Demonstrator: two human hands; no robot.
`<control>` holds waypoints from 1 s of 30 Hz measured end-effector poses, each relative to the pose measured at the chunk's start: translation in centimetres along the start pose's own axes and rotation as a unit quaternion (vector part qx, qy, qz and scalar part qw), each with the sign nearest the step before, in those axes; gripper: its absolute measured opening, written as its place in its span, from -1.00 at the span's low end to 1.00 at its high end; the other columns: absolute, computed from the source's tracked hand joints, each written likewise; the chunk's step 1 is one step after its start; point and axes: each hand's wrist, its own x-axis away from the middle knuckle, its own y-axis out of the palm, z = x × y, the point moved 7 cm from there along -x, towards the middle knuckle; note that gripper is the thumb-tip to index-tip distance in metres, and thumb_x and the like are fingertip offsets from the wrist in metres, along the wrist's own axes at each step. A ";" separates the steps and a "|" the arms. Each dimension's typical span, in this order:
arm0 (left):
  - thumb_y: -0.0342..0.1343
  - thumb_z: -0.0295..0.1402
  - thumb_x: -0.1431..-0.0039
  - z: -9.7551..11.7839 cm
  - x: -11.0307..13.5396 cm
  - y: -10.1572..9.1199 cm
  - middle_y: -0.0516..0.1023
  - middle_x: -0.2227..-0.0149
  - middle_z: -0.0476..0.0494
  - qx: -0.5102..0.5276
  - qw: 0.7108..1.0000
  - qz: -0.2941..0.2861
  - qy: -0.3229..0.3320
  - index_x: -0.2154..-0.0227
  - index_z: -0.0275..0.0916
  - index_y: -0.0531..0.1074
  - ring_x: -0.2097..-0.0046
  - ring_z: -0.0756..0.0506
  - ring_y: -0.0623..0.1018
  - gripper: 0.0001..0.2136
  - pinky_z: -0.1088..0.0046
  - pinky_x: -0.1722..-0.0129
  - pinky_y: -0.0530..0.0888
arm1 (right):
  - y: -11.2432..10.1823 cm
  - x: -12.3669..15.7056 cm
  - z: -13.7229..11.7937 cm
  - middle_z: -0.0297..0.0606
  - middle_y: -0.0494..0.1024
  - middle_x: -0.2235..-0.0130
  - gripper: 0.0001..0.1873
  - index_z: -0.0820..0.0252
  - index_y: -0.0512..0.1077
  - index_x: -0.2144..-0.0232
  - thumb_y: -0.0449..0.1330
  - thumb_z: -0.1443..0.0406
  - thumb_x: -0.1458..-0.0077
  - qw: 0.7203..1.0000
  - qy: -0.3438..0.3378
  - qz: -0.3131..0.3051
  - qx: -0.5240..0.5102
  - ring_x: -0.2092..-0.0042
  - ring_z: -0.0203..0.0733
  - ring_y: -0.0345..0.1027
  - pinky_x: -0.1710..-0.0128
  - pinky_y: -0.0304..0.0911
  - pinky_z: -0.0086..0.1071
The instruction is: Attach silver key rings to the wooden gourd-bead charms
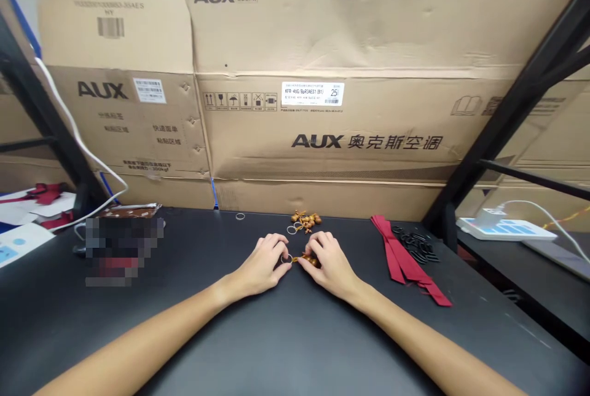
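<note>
My left hand rests on the black table with its fingers pinched on a small metal key ring. My right hand lies just to the right of it, fingers closed on a small brown wooden charm that touches the ring. Both hands meet at the middle of the table. A little farther back lies a small heap of the same brown charms with rings. One loose ring lies to the left of the heap.
Red ribbons and a pile of black rings lie at the right. Large cardboard boxes wall off the back. A black shelf post slants at the right. A white power strip sits beyond it. A blurred patch lies left.
</note>
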 end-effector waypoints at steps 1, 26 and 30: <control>0.11 -0.37 -0.18 0.0 0.0 0.0 0.36 0.05 -0.17 -0.002 1.000 0.001 0.000 0.38 -0.22 0.31 0.01 -0.17 0.37 -0.91 0.23 0.03 0.32 | 0.0 0.0 -0.1 -0.21 0.39 0.33 -0.79 0.13 0.31 0.50 0.16 0.22 -0.15 1.000 -0.008 -0.002 0.013 0.27 -0.11 0.22 0.28 0.17 -0.25; -0.10 0.06 -0.24 -4.1 0.0 1.3 0.22 -0.25 -0.31 -0.127 0.988 -0.062 -0.069 -0.16 -0.25 0.29 -0.26 -0.29 0.23 -0.42 0.13 -0.22 0.21 | 2.7 0.6 2.9 -0.14 0.17 -0.28 -0.36 0.06 0.23 -0.19 -0.03 -0.10 -0.19 0.983 0.068 -0.161 0.049 -0.30 0.07 -0.03 -0.25 -0.08 0.00; -0.11 0.06 -0.25 -4.1 0.0 1.3 0.22 -0.26 -0.33 -0.128 0.986 -0.071 -0.075 -0.17 -0.27 0.28 -0.27 -0.28 0.22 -0.40 0.14 -0.23 0.20 | 2.6 0.7 2.7 -0.15 0.14 -0.28 -0.36 0.00 0.21 -0.19 -0.04 -0.12 -0.17 0.980 0.074 -0.179 0.046 -0.31 0.06 -0.07 -0.27 -0.13 0.03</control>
